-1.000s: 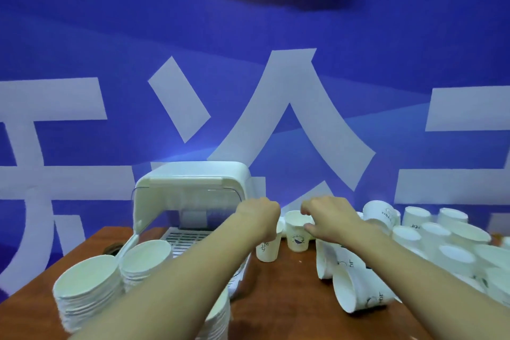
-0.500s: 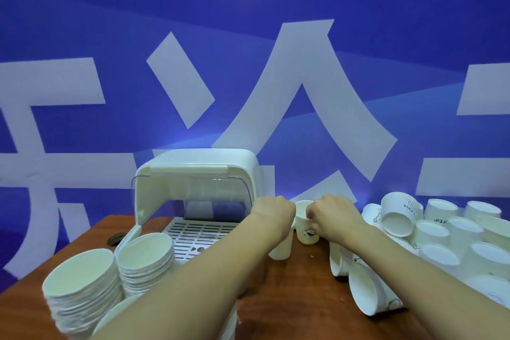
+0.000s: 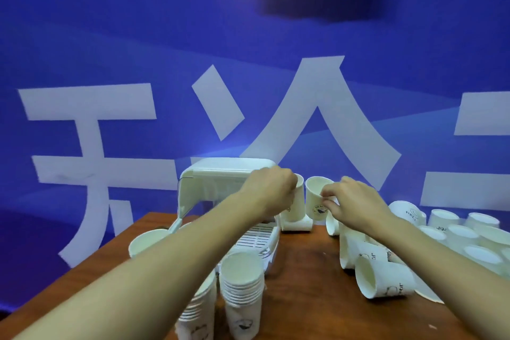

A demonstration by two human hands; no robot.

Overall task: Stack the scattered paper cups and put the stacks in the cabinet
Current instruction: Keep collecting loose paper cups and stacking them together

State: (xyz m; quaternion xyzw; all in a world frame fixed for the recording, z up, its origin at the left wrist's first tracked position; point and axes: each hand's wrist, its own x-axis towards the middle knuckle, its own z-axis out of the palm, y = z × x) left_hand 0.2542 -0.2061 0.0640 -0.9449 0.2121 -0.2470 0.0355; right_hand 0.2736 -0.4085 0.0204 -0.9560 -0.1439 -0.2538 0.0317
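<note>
My left hand (image 3: 271,190) grips one white paper cup (image 3: 295,205) lifted above the table. Right beside it, my right hand (image 3: 352,201) pinches a second white cup (image 3: 314,199) by its rim and side, tilted slightly left. The two cups are close together, just apart. Below them a cup lies on its side (image 3: 296,225). The white cabinet (image 3: 220,174) stands behind my left arm with its lid raised and a slatted tray (image 3: 256,237) inside. Several loose cups (image 3: 383,279) lie and stand at the right.
Three finished stacks stand near the front left: one (image 3: 242,298) in the middle, one (image 3: 197,315) beside it, one (image 3: 147,241) behind my left forearm. The brown table (image 3: 306,284) ends at a blue wall with white lettering.
Both hands have lifted their cups off the table and raised them. The camera view has shifted, bringing the near stacks into fuller view.
</note>
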